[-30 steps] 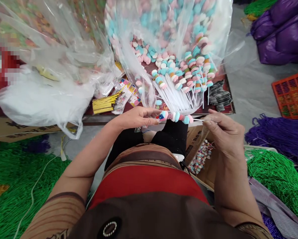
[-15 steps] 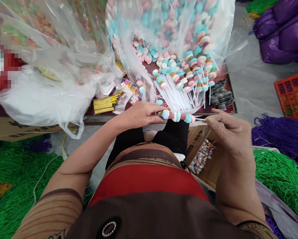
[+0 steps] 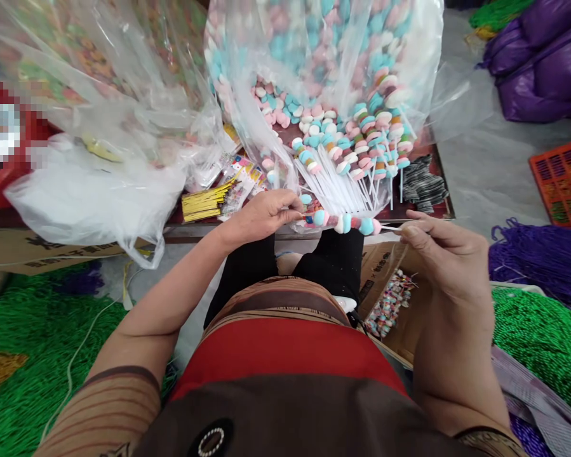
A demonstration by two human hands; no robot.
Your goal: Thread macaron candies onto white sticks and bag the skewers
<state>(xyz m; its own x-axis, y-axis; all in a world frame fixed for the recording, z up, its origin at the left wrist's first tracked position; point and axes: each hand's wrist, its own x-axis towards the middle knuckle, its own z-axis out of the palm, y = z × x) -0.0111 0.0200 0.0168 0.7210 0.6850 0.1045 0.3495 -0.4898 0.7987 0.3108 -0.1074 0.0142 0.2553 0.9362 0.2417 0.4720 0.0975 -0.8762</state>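
A candy skewer of pink, white and blue marshmallows lies level between my two hands, just in front of the table edge. It seems to sit in a clear sleeve with a printed, coloured end. My left hand pinches that left end between thumb and fingertips. At the other end, thumb and index finger of my right hand are closed on the white stick. Beyond them on the table rest several unwrapped candy skewers, their sticks pointing toward me.
A large clear bag of marshmallows stands behind the skewers. Yellow twist ties, printed sleeves and a white plastic bag lie left. Dark strips are at the right corner. Below, a cardboard box holds wrapped candy.
My left fingers have slid off the marshmallows to the sleeve's left tip. The skewer and my right hand have shifted slightly right.
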